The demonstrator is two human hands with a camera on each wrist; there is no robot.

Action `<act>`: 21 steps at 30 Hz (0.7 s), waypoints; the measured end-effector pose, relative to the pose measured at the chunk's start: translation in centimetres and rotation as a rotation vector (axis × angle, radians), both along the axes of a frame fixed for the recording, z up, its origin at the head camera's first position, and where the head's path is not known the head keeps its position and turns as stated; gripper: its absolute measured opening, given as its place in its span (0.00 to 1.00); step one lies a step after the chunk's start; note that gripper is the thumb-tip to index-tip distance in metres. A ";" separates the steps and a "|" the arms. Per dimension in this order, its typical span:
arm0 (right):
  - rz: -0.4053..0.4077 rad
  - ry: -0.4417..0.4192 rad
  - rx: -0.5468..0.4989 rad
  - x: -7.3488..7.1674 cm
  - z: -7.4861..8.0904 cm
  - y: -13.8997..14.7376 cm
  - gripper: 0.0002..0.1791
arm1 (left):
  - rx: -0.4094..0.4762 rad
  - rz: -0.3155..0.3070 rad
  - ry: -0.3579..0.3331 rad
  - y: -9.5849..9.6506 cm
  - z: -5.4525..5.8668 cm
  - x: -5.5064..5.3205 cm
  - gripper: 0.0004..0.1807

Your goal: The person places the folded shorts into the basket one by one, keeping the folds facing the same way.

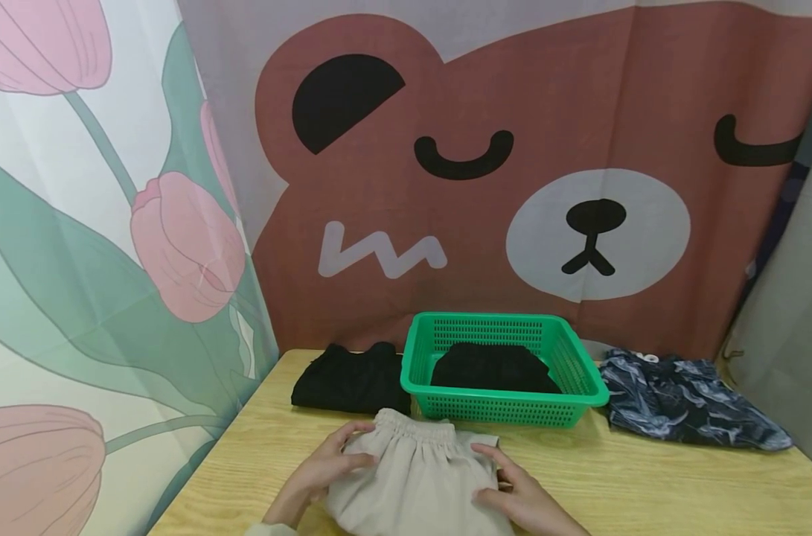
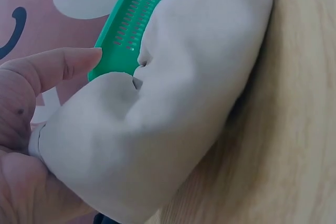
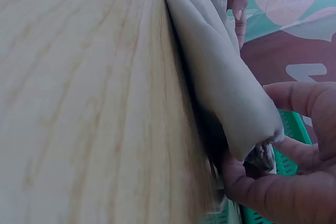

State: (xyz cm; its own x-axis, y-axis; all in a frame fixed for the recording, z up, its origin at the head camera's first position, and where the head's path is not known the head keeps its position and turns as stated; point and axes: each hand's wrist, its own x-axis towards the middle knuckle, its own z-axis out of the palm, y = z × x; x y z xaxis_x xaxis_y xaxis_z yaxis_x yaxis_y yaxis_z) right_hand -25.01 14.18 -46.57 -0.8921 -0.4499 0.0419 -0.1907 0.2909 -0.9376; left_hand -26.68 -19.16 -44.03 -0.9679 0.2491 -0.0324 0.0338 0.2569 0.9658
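Head view: a beige garment [image 1: 415, 476] lies at the near side of the counter [image 1: 647, 484], in front of a green basket [image 1: 499, 411]. The left hand [image 1: 328, 463] and the right hand [image 1: 525, 497] hold its opposite edges, fingers bent about the cloth and thumbs on its near face. Should one side rise ahead of the other, the loose folds would probably slump; pushed forward while low, the bundle could bump the basket wall. The waistband is tightly gathered, the cloth below it soft and full. The basket is rectangular, apparently plastic, with perforated walls, and contains a black garment [image 1: 489, 368]. Beside it lie a folded black cloth [image 1: 352, 381], matt in surface, and a dark patterned garment [image 1: 687, 406] with pale, feathery markings.

Left wrist view: one finger extends clear of the cloth, while the rest of the grip is partly hidden beneath it. So shallow a hold may let the edge slip. The fabric is smooth and bulges into a rounded fold.

Right wrist view: thumb and fingers pinch the end of a thick, tubular fold. Too little cloth in that pinch could let the inner layers slide out; the end is crumpled, the counter beneath wood-grained.
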 end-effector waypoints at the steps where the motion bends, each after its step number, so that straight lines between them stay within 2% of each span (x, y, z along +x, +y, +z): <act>1: 0.009 0.001 -0.011 0.0 0.0 0.0 0.36 | 0.003 -0.001 0.001 0.0 0.0 0.0 0.28; 7: 0.068 -0.046 -0.094 0.1 0.0 0.2 0.36 | 0.024 -0.010 -0.018 -0.2 -0.4 0.0 0.27; 13: 0.092 -0.052 -0.098 0.0 0.1 0.3 0.35 | 0.041 -0.037 -0.072 -0.2 -0.5 0.2 0.27; 21: 0.152 -0.143 -0.115 -0.1 0.1 0.5 0.36 | 0.039 -0.073 -0.066 -0.2 -0.7 0.2 0.28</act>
